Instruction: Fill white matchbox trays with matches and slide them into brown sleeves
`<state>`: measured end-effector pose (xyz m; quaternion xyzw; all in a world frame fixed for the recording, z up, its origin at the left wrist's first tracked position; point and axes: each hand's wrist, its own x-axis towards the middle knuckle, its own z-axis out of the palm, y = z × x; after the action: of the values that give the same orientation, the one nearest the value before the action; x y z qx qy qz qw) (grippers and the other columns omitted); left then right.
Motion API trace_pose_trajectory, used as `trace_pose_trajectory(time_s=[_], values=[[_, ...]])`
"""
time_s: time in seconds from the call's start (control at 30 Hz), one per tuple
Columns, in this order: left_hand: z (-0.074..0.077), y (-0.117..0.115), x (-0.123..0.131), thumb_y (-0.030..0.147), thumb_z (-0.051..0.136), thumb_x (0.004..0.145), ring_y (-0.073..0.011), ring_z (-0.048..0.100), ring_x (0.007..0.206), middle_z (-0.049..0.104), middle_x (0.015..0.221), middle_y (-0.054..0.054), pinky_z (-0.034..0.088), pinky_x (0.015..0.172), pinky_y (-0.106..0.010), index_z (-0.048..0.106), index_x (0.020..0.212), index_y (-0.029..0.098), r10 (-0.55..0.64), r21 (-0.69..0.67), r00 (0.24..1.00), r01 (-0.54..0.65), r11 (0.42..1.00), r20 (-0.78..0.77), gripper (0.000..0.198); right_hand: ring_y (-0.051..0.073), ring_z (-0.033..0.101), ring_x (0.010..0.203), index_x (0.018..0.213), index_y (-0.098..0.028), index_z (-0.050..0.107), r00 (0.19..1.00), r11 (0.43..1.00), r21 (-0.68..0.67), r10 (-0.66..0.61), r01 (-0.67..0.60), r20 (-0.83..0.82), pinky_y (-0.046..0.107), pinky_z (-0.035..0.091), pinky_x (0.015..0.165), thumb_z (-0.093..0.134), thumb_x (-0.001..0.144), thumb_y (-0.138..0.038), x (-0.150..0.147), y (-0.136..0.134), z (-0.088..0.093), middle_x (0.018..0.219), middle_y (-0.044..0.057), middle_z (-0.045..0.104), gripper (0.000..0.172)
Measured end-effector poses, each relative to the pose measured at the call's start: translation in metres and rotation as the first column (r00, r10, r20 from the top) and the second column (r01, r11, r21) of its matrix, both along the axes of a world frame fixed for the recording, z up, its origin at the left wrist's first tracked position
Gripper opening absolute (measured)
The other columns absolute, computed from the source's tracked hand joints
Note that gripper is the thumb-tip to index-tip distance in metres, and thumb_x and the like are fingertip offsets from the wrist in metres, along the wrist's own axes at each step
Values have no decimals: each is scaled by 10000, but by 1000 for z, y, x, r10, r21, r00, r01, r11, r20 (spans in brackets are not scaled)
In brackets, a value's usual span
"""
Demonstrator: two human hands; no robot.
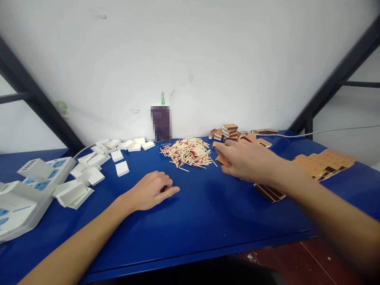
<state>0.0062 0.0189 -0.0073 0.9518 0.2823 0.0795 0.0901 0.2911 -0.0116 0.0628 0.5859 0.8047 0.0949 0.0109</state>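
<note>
My right hand (245, 158) reaches over the right side of the blue table, its fingers and thumb closed around an orange-brown matchbox (223, 160). Another small matchbox piece (215, 145) shows just past its fingertips. A loose heap of red-tipped matchsticks (190, 152) lies to the left of that hand. My left hand (154, 189) rests on the tabletop in front of the heap, fingers curled under and thumb stretched to the right; nothing shows in it. White matchbox trays (122, 168) are scattered to the left of this hand.
Several matchboxes (230, 130) are stacked at the back right. Flat matchbox sleeves (326, 162) lie far right, and more dark-striped ones (268, 193) under my right forearm. A white power strip (44, 186) occupies the left side. A pixelated dark rectangle (161, 123) stands against the wall.
</note>
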Motion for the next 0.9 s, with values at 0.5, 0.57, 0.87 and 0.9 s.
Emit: trace_pose_trajectory(time_s=[0.5, 0.57, 0.87, 0.9], values=[[-3, -1, 2, 410, 365, 1013, -157, 493, 658, 540, 668, -6, 374, 684, -298, 497, 688, 175, 29, 48, 1000, -28, 998, -1, 422, 254, 611, 734, 1094, -211, 601, 997, 888, -455, -78, 65, -8, 348, 420, 589, 686, 648, -327, 56, 37, -8, 801, 44, 635, 469], [-3, -1, 3, 404, 364, 1013, -154, 494, 647, 540, 658, -4, 377, 683, -299, 511, 690, 176, 22, 52, 1000, -22, 998, 5, 422, 265, 625, 754, 1163, -212, 590, 996, 845, -530, -94, 72, -13, 374, 446, 645, 697, 674, -435, 71, 42, 0, 818, 52, 660, 548], [24, 26, -46, 465, 349, 973, -338, 589, 1041, 614, 1087, -164, 452, 866, -446, 639, 1136, 155, 585, 431, 811, -522, 736, -17, 455, 277, 611, 725, 748, -211, 649, 974, 925, -317, -226, 211, -9, 377, 431, 635, 739, 620, -343, 132, 83, -3, 769, 90, 663, 204], [28, 29, -54, 478, 351, 962, -376, 587, 1061, 606, 1115, -193, 459, 854, -475, 630, 1161, 138, 678, 463, 735, -593, 659, -24, 483, 276, 608, 686, 691, -205, 639, 973, 933, -290, -230, 214, -22, 378, 427, 612, 744, 617, -342, 132, 85, -9, 709, 90, 647, 189]])
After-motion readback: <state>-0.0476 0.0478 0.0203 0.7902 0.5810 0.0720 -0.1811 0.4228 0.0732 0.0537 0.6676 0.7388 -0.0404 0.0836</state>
